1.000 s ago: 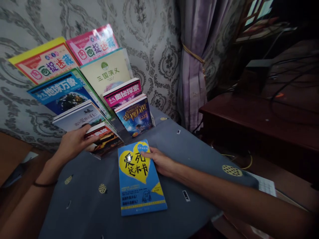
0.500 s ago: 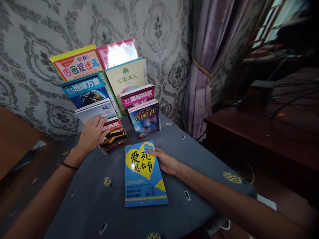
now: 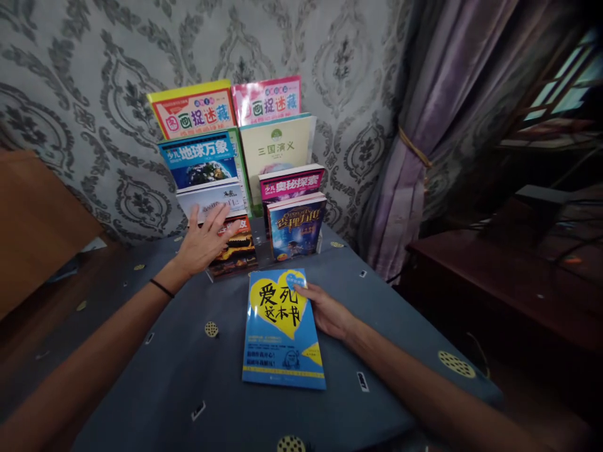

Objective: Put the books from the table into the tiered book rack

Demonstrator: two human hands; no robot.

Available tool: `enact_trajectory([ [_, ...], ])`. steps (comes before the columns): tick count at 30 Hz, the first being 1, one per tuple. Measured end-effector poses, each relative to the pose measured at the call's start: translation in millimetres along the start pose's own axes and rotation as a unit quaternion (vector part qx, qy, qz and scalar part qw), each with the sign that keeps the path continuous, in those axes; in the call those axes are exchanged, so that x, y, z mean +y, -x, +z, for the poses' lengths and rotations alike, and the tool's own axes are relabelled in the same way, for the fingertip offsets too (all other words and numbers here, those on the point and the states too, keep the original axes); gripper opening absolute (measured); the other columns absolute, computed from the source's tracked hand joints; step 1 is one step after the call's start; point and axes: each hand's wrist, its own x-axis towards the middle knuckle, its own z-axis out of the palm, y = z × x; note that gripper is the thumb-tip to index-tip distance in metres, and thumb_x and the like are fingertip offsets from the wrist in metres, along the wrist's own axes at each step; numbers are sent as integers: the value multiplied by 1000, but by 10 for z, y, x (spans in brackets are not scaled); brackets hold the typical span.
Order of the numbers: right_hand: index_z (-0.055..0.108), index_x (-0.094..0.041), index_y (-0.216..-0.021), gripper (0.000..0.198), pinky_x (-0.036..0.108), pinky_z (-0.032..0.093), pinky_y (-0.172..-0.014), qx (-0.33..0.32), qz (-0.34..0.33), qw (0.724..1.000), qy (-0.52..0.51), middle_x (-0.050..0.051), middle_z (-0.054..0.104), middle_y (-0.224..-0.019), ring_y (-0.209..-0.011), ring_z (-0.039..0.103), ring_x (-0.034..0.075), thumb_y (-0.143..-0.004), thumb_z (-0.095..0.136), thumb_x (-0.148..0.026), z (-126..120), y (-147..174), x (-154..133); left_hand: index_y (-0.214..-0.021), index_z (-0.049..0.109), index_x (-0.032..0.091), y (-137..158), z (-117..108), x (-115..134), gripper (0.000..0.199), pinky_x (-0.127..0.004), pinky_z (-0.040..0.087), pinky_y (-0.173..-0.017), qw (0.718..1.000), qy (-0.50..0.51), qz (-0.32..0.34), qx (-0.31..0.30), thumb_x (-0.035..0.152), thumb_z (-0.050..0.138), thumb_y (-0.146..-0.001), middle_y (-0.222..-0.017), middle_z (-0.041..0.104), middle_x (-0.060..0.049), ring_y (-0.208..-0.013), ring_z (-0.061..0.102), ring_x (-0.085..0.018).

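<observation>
My right hand [image 3: 330, 312] grips the upper right edge of a blue book [image 3: 277, 351] with a yellow heart on its cover, thumb on top. My left hand [image 3: 207, 242], fingers spread, is in front of the left column of standing books. It partly covers a pale book [image 3: 238, 198] and a dark book with a red top [image 3: 242, 248]; whether it touches them I cannot tell. Behind these stands a blue book with a globe [image 3: 202, 157]. In the right column are a dark blue book [image 3: 299, 235], a magenta book [image 3: 292, 182] and a cream book [image 3: 277, 147].
Two picture books, one yellow-edged [image 3: 188, 110] and one pink [image 3: 266, 100], stand at the back against the patterned wall [image 3: 343, 81]. A grey patterned cloth [image 3: 179, 376] covers the table. To the right are a tied purple curtain [image 3: 424, 125] and a dark red table [image 3: 471, 270].
The view has shifted, so the books appear further right. My left hand's fingers have spread wider over the front left books. My right hand keeps its hold on the blue book.
</observation>
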Motion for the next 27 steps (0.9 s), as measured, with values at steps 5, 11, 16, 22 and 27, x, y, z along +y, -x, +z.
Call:
enact_trajectory([
  [5,62,-12,-117,44,50,48,-107,8,3,1000,13,16,75,-113,-113,69,30,-79,77,-27,28,19,-16,-116,59,19,18,-1,145,27,-42,47,-92,996,-3,14,-86,11,43,-96,-114,64,-13,-108,59,-26],
  [11,64,-12,-110,37,50,49,-106,17,1,1000,11,17,75,-112,-113,68,31,-78,76,-26,50,38,-12,-112,60,15,57,-8,361,26,-32,50,-76,966,68,-107,-225,10,43,-94,-103,67,-13,-98,64,-24],
  [16,64,-12,-109,36,51,49,-106,11,-3,1000,14,17,75,-111,-114,68,31,-78,76,-25,49,40,1,-123,60,14,181,40,556,36,-38,52,-87,946,146,-156,-242,9,41,-93,-110,69,-15,-104,66,-27],
  [22,64,-12,-109,33,49,49,-106,31,-1,1000,2,16,75,-110,-113,69,30,-79,75,-21,91,61,-2,-132,55,14,334,219,706,45,-40,47,-101,946,183,-156,-216,5,38,-91,-122,66,-16,-120,59,-27],
  [27,63,-12,-111,36,50,49,-107,29,-2,1000,0,16,75,-112,-113,69,30,-79,75,-22,111,79,-6,-119,61,19,297,276,678,33,-38,51,-90,921,238,-202,-234,13,41,-95,-116,69,-12,-108,64,-26],
])
